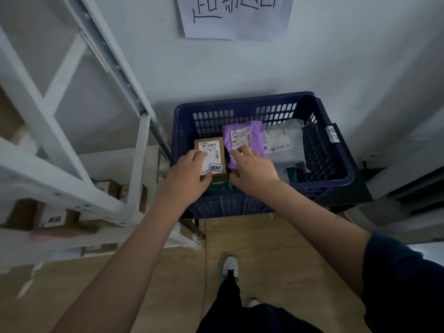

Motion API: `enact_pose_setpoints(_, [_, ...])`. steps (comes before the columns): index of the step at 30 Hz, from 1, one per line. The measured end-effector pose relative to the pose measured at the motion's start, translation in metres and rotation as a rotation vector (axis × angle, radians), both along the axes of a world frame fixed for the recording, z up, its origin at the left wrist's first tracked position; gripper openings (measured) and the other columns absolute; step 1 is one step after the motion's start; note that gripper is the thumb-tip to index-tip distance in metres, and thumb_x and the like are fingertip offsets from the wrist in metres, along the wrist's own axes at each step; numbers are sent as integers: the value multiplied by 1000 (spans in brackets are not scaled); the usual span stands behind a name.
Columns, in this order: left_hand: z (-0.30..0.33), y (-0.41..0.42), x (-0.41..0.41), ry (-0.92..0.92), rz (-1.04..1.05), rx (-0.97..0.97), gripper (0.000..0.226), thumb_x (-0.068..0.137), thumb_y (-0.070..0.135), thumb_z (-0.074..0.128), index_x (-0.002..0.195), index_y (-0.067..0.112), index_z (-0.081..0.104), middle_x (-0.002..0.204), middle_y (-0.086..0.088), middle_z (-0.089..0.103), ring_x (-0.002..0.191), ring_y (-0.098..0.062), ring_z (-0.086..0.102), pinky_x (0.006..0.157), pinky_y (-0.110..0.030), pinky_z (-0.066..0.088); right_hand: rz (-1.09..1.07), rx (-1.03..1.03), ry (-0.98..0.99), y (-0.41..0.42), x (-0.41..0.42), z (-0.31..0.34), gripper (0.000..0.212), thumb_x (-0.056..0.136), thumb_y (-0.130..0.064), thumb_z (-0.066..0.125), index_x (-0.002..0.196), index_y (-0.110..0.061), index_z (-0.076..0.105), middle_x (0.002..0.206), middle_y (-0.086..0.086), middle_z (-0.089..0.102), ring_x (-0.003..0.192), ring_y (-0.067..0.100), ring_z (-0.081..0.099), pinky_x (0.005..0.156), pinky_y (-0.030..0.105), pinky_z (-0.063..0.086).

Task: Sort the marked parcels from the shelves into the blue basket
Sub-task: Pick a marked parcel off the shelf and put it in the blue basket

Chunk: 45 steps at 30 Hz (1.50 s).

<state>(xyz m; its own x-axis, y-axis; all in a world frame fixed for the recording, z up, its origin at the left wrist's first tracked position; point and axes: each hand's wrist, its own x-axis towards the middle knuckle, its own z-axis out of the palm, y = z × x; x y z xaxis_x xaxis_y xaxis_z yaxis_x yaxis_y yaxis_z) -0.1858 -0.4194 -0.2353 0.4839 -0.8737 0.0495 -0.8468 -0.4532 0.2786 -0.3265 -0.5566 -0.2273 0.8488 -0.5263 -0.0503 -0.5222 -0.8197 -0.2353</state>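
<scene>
Pale wood flooring [276, 248] is seen beneath a blue basket [331, 150], which is set against a grey wall bearing a handwritten paper sign [235, 15]; white metal shelves [72, 140] with cardboard boxes stand to the basket's left. Inside the basket lie a grey mailer [286, 143] at its right and a green packet under the hands. A brown box [211, 159] — labelled, marked — is gripped by the left hand [186, 179]; a purple parcel [242, 140] is pinched by the right hand [254, 171], both inside the basket.
</scene>
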Motion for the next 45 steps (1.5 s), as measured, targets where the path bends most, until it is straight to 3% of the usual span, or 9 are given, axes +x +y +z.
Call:
enact_pose_setpoints(6, [11, 68, -49, 34, 64, -137, 50, 95, 36, 62, 141, 18, 51, 140, 1, 53, 122, -19, 55, 90, -36, 53, 122, -50, -58, 64, -29, 12, 55, 93, -38, 58, 141, -20, 40, 138, 6, 45, 119, 27, 53, 73, 37, 51])
enact_pose_setpoints(10, [7, 135, -71, 64, 113, -109, 48, 96, 38, 61, 140, 22, 50, 138, 5, 53, 119, -16, 56, 86, -34, 53, 156, -18, -23, 108, -41, 17, 59, 95, -40, 57, 146, -20, 37, 142, 4, 41, 125, 26, 49, 79, 40, 53])
enact_pose_setpoints(16, [10, 217, -63, 74, 242, -81, 49, 97, 41, 59, 143, 26, 49, 141, 9, 51, 119, -16, 57, 78, -32, 47, 224, -11, -51, 169, -43, 21, 56, 96, -41, 55, 146, -22, 39, 140, 1, 45, 122, 25, 53, 83, 42, 55])
enact_pose_setpoints(22, [18, 301, -33, 66, 374, -59, 51, 97, 45, 56, 144, 26, 47, 144, 7, 50, 122, -19, 56, 82, -35, 47, 254, 13, -7, 237, -20, 19, 52, 96, -44, 52, 143, -24, 42, 137, -2, 47, 119, 23, 56, 80, 39, 53])
enact_pose_setpoints(29, [15, 420, 10, 83, 516, -45, 51, 94, 48, 56, 139, 25, 49, 132, 2, 56, 118, -24, 56, 86, -41, 52, 346, -25, -16, 328, 44, 18, 52, 97, -46, 51, 144, -26, 41, 136, -3, 49, 110, 22, 59, 74, 36, 53])
enact_pose_setpoints(33, [11, 480, 31, 157, 625, -59, 64, 88, 58, 48, 136, 17, 54, 130, -4, 57, 118, -29, 57, 92, -46, 52, 411, -37, 5, 379, 93, 14, 52, 97, -47, 50, 141, -22, 43, 132, 0, 50, 106, 24, 60, 71, 35, 51])
enact_pose_setpoints(35, [6, 507, 41, 180, 661, -78, 57, 91, 49, 56, 136, 13, 54, 134, -8, 56, 120, -31, 57, 94, -45, 50, 442, -39, 29, 401, 119, 10, 53, 96, -48, 50, 140, -20, 43, 131, 1, 50, 106, 25, 60, 70, 34, 49])
enact_pose_setpoints(42, [-17, 566, 111, 189, 774, -58, 55, 97, 41, 58, 145, 18, 44, 138, -5, 51, 124, -26, 54, 94, -38, 46, 532, -12, 74, 451, 221, -9, 59, 95, -48, 50, 147, -22, 38, 133, 3, 52, 117, 28, 56, 83, 39, 52])
enact_pose_setpoints(45, [-24, 576, 157, 214, 769, -34, 57, 98, 42, 56, 148, 19, 40, 141, -5, 50, 126, -25, 52, 97, -40, 45, 580, 5, 95, 465, 280, -23, 45, 96, -41, 47, 136, -21, 44, 125, 4, 54, 115, 29, 57, 82, 39, 51])
